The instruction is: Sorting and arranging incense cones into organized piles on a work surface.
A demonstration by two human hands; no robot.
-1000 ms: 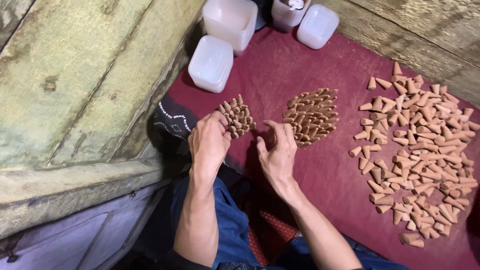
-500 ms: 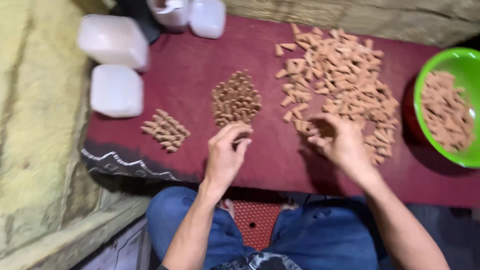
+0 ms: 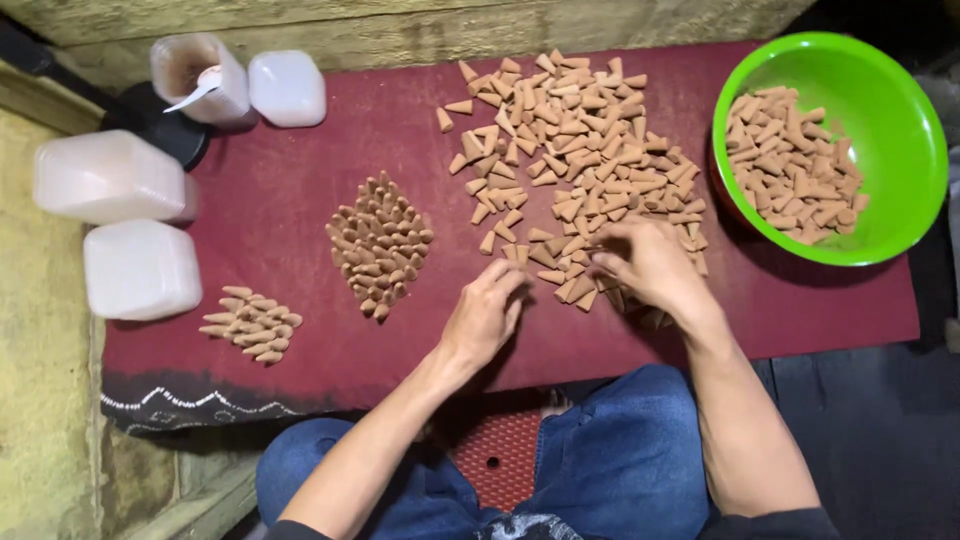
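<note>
Dozens of small tan clay-like cones lie loose in a wide heap (image 3: 575,165) on the dark red cloth of the tabletop (image 3: 300,170), and both hands work at its near edge. Right hand (image 3: 650,265) rests on the heap's lower rim, its grip curled and pinching at a cone or two, though exactly which I cannot tell. Left hand (image 3: 487,315) sits just beside the heap, fingers pressed together and bent onto the cloth, touching the nearest stray cones.

Left of the hands, two bunches look already sorted: a larger diamond-shaped cluster of upright cones (image 3: 380,245) and a smaller packed bunch (image 3: 250,325) near the cloth's corner. By that measure, most of the cones remain loose. More cones fill a bright green plastic bowl (image 3: 900,110) at the right. Pale translucent plastic tubs (image 3: 140,270) stand along the left edge, well apart from the hands
</note>
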